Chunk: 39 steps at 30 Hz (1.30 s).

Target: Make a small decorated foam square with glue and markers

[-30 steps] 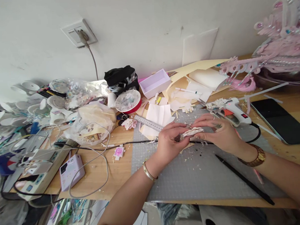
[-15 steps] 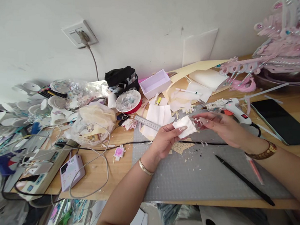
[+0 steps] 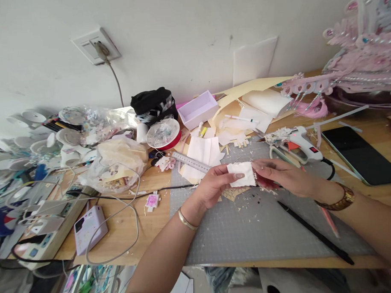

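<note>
Between both hands, above the grey cutting mat (image 3: pixel 237 239), is a small white rectangular piece (image 3: pixel 241 175) with a soft, uneven surface and ragged edges; its material I cannot make out for certain. My left hand (image 3: pixel 214 184) grips its left side, thumb on top. My right hand (image 3: pixel 276 173) is closed at the right edge, thumb and fingers pinching there, with pale shreds below the fingertips. A tan patterned piece (image 3: pixel 235 194) lies on the mat just under the hands, partly covered by them.
A glue gun (image 3: pixel 302 145) and a phone (image 3: pixel 359 155) lie to the right. A black pen-like tool (image 3: pixel 315 232) crosses the mat. Behind the hands are a ruler (image 3: pixel 191 162), paper scraps and a lilac box (image 3: pixel 199 110). Bags, cables and a power strip (image 3: pixel 54 230) crowd the left.
My right fingers have come in from slightly apart to the white piece's right edge. The piece has turned more level. The whole view has shifted slightly.
</note>
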Tool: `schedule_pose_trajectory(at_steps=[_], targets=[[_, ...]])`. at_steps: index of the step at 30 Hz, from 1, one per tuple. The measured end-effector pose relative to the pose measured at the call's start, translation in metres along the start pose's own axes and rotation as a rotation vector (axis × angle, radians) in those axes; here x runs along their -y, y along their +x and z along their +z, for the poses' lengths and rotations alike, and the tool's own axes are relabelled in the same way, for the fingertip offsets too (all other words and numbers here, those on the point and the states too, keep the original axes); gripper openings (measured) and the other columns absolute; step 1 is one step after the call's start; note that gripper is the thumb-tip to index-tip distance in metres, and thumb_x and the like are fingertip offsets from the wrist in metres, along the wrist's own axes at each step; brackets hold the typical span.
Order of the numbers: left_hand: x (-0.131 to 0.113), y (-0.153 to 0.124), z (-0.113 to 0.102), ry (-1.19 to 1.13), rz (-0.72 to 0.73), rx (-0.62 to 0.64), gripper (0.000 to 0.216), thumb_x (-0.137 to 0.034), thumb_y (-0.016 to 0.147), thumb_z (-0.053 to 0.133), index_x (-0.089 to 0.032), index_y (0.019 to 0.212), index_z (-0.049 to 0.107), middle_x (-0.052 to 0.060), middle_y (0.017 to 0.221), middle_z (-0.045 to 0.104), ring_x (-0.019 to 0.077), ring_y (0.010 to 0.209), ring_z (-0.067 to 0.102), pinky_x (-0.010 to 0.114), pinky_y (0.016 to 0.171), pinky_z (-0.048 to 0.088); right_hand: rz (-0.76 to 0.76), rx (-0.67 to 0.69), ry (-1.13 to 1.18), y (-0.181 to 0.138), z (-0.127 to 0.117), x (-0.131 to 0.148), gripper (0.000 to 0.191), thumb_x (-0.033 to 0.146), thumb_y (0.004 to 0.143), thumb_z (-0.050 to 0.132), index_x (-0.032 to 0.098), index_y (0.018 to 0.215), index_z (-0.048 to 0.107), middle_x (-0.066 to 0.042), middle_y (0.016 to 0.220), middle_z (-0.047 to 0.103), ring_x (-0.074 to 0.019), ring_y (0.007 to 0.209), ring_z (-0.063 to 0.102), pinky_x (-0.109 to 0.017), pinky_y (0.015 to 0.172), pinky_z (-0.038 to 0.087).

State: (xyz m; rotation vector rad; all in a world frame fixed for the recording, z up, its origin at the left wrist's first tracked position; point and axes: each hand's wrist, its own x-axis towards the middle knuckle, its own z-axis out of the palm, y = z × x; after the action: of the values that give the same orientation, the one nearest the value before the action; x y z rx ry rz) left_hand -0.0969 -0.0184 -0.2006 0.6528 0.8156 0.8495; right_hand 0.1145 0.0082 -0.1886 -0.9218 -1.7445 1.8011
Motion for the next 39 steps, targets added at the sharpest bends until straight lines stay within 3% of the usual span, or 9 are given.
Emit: schedule_pose_trajectory(at_steps=[5, 11, 13, 16, 20, 26, 32, 36, 39], targets=[[-0.001, 0.001, 0.0, -0.001, 0.02, -0.087, 0.037, -0.031, 0.06, 0.092, -0.014, 0.09, 0.078, 0.008, 0.09, 0.077, 0.0177, 0.079, 0.069, 0.03, 0.076, 0.054, -0.025, -0.146, 0.106, 0.0, -0.001, 0.005, 0.048, 0.059, 0.09, 0.062, 0.021, 0.061, 0.052, 0.004, 0.057, 0.045, -0.0091, 0.05, 0.038, -0.027, 0.045, 0.027], [-0.004, 0.001, -0.001, -0.037, 0.116, -0.213, 0.039, -0.034, 0.058, 0.093, -0.016, 0.087, 0.077, 0.006, 0.09, 0.077, 0.0175, 0.079, 0.069, 0.029, 0.071, 0.052, -0.252, -0.364, 0.414, 0.0, -0.019, 0.023, 0.049, 0.055, 0.083, 0.071, 0.023, 0.058, 0.045, 0.006, 0.049, 0.034, -0.0093, 0.044, 0.03, -0.027, 0.044, 0.027], [-0.003, 0.001, 0.001, -0.004, 0.154, -0.227, 0.038, -0.036, 0.058, 0.093, -0.016, 0.086, 0.076, 0.005, 0.087, 0.076, 0.0158, 0.076, 0.068, 0.028, 0.071, 0.051, -0.237, -0.425, 0.315, 0.0, -0.022, 0.02, 0.046, 0.059, 0.083, 0.071, 0.023, 0.062, 0.05, 0.005, 0.054, 0.043, -0.0093, 0.046, 0.035, -0.027, 0.043, 0.027], [0.0, 0.001, 0.005, 0.042, 0.215, -0.206, 0.036, -0.036, 0.059, 0.093, -0.015, 0.083, 0.076, 0.004, 0.084, 0.077, 0.0138, 0.074, 0.067, 0.027, 0.074, 0.05, -0.119, -0.322, 0.029, 0.0, -0.017, 0.009, 0.048, 0.068, 0.09, 0.055, 0.023, 0.074, 0.058, 0.001, 0.064, 0.053, -0.0105, 0.051, 0.044, -0.027, 0.045, 0.034], [0.004, 0.001, 0.011, 0.049, 0.246, -0.178, 0.032, -0.035, 0.061, 0.093, -0.017, 0.082, 0.076, 0.003, 0.085, 0.078, 0.0133, 0.075, 0.067, 0.027, 0.078, 0.052, -0.109, -0.169, -0.208, -0.001, -0.005, -0.001, 0.049, 0.066, 0.097, 0.04, 0.024, 0.077, 0.053, 0.002, 0.067, 0.051, -0.0121, 0.057, 0.046, -0.029, 0.053, 0.038], [0.005, -0.002, 0.017, 0.052, 0.255, -0.17, 0.032, -0.036, 0.062, 0.092, -0.018, 0.084, 0.077, 0.004, 0.086, 0.078, 0.0132, 0.076, 0.068, 0.028, 0.079, 0.053, -0.163, -0.206, -0.335, 0.0, 0.002, 0.002, 0.043, 0.055, 0.101, 0.044, 0.023, 0.072, 0.047, 0.004, 0.064, 0.044, -0.0119, 0.057, 0.042, -0.029, 0.056, 0.036], [0.001, -0.001, 0.012, 0.022, 0.244, -0.261, 0.036, -0.039, 0.059, 0.093, -0.018, 0.085, 0.077, 0.002, 0.083, 0.076, 0.0114, 0.071, 0.065, 0.023, 0.066, 0.051, -0.208, -0.397, -0.057, 0.002, -0.002, 0.006, 0.048, 0.06, 0.094, 0.055, 0.023, 0.064, 0.048, 0.004, 0.06, 0.046, -0.0106, 0.05, 0.036, -0.029, 0.046, 0.026], [-0.002, 0.002, 0.005, 0.011, 0.246, -0.338, 0.04, -0.04, 0.058, 0.092, -0.017, 0.087, 0.076, 0.002, 0.081, 0.074, 0.0106, 0.066, 0.063, 0.023, 0.062, 0.051, -0.243, -0.497, 0.198, 0.003, -0.011, 0.017, 0.057, 0.061, 0.085, 0.067, 0.022, 0.053, 0.041, 0.006, 0.047, 0.034, -0.009, 0.044, 0.029, -0.029, 0.044, 0.021], [-0.004, 0.004, 0.002, -0.003, 0.264, -0.393, 0.039, -0.039, 0.058, 0.092, -0.017, 0.086, 0.076, 0.002, 0.084, 0.075, 0.0113, 0.067, 0.064, 0.023, 0.063, 0.052, -0.17, -0.513, 0.234, 0.004, -0.018, 0.018, 0.064, 0.066, 0.083, 0.067, 0.022, 0.048, 0.037, 0.006, 0.04, 0.03, -0.0075, 0.041, 0.027, -0.028, 0.043, 0.02]])
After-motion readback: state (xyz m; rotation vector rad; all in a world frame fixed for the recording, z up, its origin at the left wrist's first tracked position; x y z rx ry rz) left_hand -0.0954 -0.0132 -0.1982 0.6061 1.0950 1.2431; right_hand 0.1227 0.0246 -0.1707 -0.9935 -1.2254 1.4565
